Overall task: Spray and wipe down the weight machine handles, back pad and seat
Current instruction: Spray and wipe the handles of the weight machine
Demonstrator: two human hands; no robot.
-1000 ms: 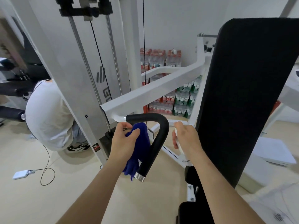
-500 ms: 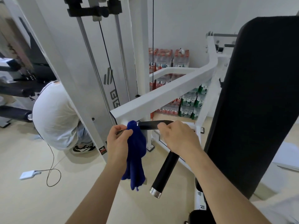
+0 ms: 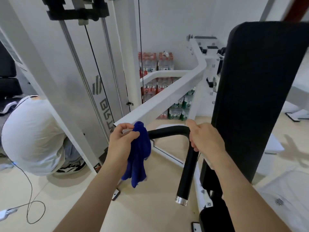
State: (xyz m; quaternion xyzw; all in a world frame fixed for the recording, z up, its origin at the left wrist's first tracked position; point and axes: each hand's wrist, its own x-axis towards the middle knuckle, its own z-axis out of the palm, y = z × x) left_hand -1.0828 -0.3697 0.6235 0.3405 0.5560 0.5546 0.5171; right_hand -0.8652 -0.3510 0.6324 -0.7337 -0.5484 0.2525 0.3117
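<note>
Machine frame: white painted steel weight machine frame [image 3: 167, 96], slanted arm running from upper right down to centre, guide rods and cable behind. Rigid and fixed, no give under a wipe.
Back pad: tall black upholstered back pad [image 3: 260, 91], upright at right, just beside the right forearm. Judged firm foam under a lightly textured cover; better wiped with flat strokes than gripped.
Bystander: person in a white shirt [image 3: 31, 136], crouched at far left behind the frame upright, well apart from the work.
Handle: black foam-sleeved bent bar handle [image 3: 186, 171] with a chrome end cap, at centre. Runs level out from under the frame arm, then bends into a free leg pointing down. Probably a stiff core under a slightly soft, grippy sleeve; may swing with the arm, so worth steadying at the bend.
Cloth: deep blue soft cloth [image 3: 139, 154], bunched over the inner end of the handle's level run, tail hanging loose below. Light and limp; needs wrapping round the bar to wipe well.
Left hand: left hand [image 3: 121, 141], fingers and thumb curled, pinching the top of the cloth where it covers the bar.
Right hand: right hand [image 3: 204, 139], fingers wrapped round the handle's bend, gripping it.
</note>
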